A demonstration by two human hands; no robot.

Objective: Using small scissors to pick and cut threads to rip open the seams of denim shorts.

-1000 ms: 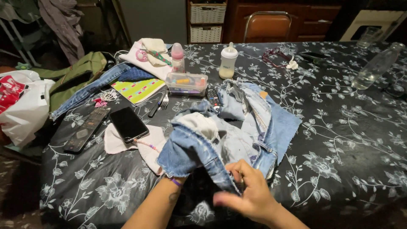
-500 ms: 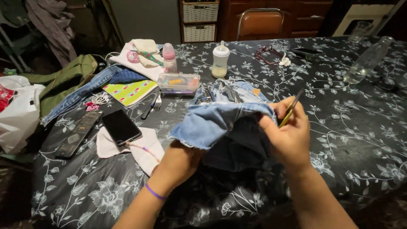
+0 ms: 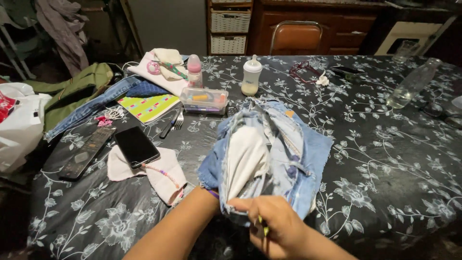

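The dark floral-patterned tabletop carries a light-blue frayed denim garment, turned inside out with its white pocket lining up, lying at the near centre. The left hand is hidden inside the denim — its grip cannot be determined. The right hand pinches the denim's near edge, grip closed on the fabric and a thin yellow-green tool.

Home dining room: floral-clothed table, baby bottle
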